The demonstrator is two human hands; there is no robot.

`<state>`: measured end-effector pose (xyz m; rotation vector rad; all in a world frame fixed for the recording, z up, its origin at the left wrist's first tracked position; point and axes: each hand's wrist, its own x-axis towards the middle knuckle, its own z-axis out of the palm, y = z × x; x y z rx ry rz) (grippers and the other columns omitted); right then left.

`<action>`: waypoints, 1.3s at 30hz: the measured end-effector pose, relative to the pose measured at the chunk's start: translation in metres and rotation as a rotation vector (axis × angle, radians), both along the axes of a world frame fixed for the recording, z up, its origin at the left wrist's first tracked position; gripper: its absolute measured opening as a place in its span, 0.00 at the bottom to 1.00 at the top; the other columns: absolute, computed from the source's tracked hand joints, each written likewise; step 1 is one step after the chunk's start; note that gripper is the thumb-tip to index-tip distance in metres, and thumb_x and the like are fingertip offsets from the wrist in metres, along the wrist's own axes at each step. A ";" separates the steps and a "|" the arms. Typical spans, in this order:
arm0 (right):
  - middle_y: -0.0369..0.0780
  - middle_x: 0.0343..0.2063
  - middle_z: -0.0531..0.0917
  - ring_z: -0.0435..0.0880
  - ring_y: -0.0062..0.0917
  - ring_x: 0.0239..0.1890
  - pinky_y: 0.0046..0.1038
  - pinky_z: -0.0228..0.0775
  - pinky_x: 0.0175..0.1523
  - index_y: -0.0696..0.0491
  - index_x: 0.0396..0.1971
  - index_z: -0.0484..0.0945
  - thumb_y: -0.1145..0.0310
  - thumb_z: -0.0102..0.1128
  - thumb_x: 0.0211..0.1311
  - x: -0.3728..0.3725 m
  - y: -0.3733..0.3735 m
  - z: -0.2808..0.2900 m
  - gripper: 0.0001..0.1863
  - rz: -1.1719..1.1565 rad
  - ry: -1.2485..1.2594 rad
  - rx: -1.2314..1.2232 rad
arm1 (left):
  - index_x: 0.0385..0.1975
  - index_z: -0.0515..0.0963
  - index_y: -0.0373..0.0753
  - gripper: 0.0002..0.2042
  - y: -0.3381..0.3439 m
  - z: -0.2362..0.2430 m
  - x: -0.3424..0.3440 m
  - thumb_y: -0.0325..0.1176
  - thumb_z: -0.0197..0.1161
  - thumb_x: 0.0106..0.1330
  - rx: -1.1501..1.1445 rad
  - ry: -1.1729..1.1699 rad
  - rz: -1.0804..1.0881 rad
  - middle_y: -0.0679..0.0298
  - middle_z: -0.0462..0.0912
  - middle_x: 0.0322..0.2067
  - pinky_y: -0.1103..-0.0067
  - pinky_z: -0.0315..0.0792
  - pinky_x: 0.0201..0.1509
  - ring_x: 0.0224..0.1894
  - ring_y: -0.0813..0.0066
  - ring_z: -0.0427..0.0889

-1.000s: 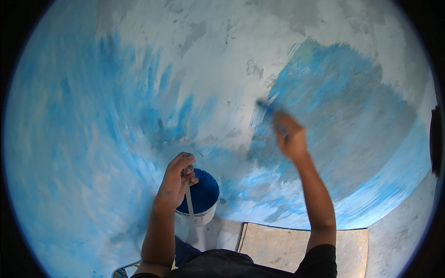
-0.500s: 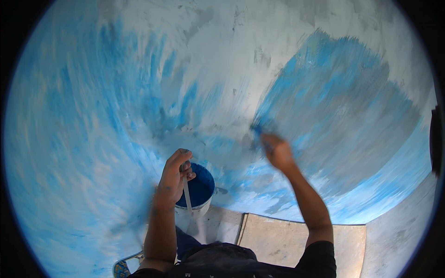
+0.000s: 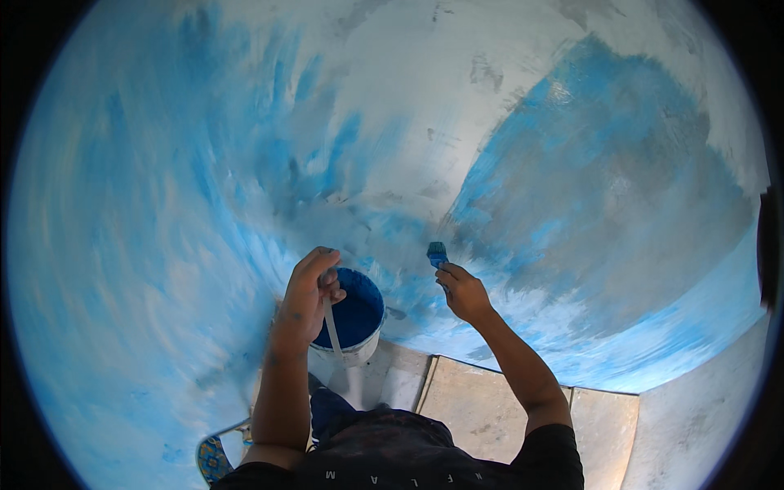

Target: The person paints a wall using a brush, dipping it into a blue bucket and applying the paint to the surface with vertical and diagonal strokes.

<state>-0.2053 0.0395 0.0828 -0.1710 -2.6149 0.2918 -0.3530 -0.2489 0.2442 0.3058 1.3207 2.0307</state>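
My left hand [image 3: 312, 296] is closed round the pale strap handle [image 3: 332, 330] of a white bucket [image 3: 359, 351]. Deep blue paint coats the bucket's inside and lies in it. Over to the right, my right hand [image 3: 464, 296] grips a paintbrush [image 3: 437, 255] by its blue handle, bristles pointing up and away from me. The brush head is stained dark blue-green. Behind it, the curved wall [image 3: 408, 82] carries streaks of blue, grey and white; from this angle I cannot tell whether the bristles touch it.
A beige board [image 3: 482, 404] lies on the floor at the lower right, with a dark seam along its edge. Low on the left is a patterned, rounded object [image 3: 214, 461], partly hidden by my arm. Something dark [image 3: 768, 249] stands at the far right rim.
My right hand has drawn the brush down and left from the edge of the grey-blue patch, closer to the bucket. My left hand still holds the handle; the view has shifted slightly.
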 end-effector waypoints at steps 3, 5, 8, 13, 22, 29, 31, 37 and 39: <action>0.48 0.51 0.84 0.83 0.43 0.56 0.40 0.77 0.60 0.53 0.45 0.84 0.82 0.61 0.53 -0.010 0.027 0.050 0.18 -0.012 0.219 -0.002 | 0.32 0.73 0.45 0.10 0.003 0.006 0.001 0.42 0.64 0.67 -0.011 0.018 0.011 0.75 0.65 0.21 0.80 0.59 0.35 0.23 0.84 0.60; 0.53 0.51 0.84 0.84 0.45 0.55 0.41 0.77 0.60 0.59 0.47 0.83 0.83 0.62 0.56 -0.013 0.038 0.121 0.17 0.008 0.432 -0.072 | 0.31 0.73 0.45 0.10 0.000 0.006 0.001 0.42 0.64 0.67 -0.011 0.030 0.004 0.76 0.65 0.21 0.79 0.59 0.35 0.23 0.83 0.61; 0.52 0.52 0.83 0.85 0.45 0.52 0.37 0.81 0.55 0.60 0.45 0.83 0.83 0.63 0.58 -0.016 0.033 0.183 0.14 -0.015 0.732 0.125 | 0.30 0.72 0.46 0.10 -0.003 -0.001 0.000 0.42 0.64 0.67 -0.049 0.015 0.037 0.75 0.64 0.22 0.79 0.59 0.35 0.24 0.83 0.61; 0.53 0.59 0.79 0.84 0.44 0.55 0.38 0.84 0.50 0.51 0.53 0.80 0.85 0.62 0.56 -0.021 0.039 0.114 0.24 -0.100 0.679 0.331 | 0.30 0.72 0.46 0.10 -0.001 -0.008 0.001 0.42 0.62 0.68 -0.082 -0.012 0.094 0.75 0.63 0.22 0.78 0.59 0.34 0.24 0.82 0.59; 0.51 0.49 0.86 0.85 0.45 0.53 0.38 0.77 0.57 0.57 0.46 0.84 0.81 0.64 0.60 -0.004 0.030 0.096 0.14 -0.056 0.277 -0.222 | 0.29 0.71 0.46 0.10 0.005 0.003 -0.007 0.40 0.64 0.67 -0.062 0.001 0.001 0.74 0.60 0.23 0.78 0.61 0.35 0.25 0.81 0.59; 0.51 0.52 0.84 0.86 0.42 0.52 0.37 0.82 0.52 0.56 0.46 0.84 0.84 0.60 0.63 0.026 0.022 0.265 0.14 -0.219 0.897 0.282 | 0.30 0.73 0.43 0.11 0.003 0.012 -0.002 0.42 0.62 0.67 -0.087 0.055 -0.084 0.75 0.61 0.24 0.79 0.60 0.36 0.27 0.82 0.59; 0.51 0.53 0.84 0.86 0.42 0.53 0.37 0.83 0.51 0.55 0.45 0.84 0.84 0.59 0.62 0.026 0.018 0.226 0.14 -0.249 0.772 0.345 | 0.30 0.72 0.43 0.11 0.001 0.007 -0.004 0.42 0.63 0.67 -0.077 0.050 -0.107 0.75 0.60 0.24 0.80 0.60 0.35 0.27 0.83 0.59; 0.46 0.55 0.83 0.85 0.40 0.53 0.37 0.80 0.54 0.52 0.43 0.84 0.83 0.61 0.57 0.027 -0.032 0.048 0.15 -0.142 0.159 -0.114 | 0.31 0.72 0.45 0.10 0.004 -0.002 -0.010 0.42 0.63 0.67 -0.077 0.053 -0.156 0.76 0.59 0.24 0.81 0.60 0.36 0.27 0.85 0.58; 0.45 0.54 0.83 0.83 0.42 0.55 0.38 0.78 0.57 0.52 0.44 0.84 0.85 0.61 0.56 0.029 -0.031 0.041 0.17 -0.121 0.069 -0.264 | 0.31 0.73 0.46 0.10 0.002 -0.002 -0.013 0.43 0.63 0.67 -0.078 0.058 -0.171 0.77 0.58 0.23 0.81 0.61 0.36 0.27 0.86 0.57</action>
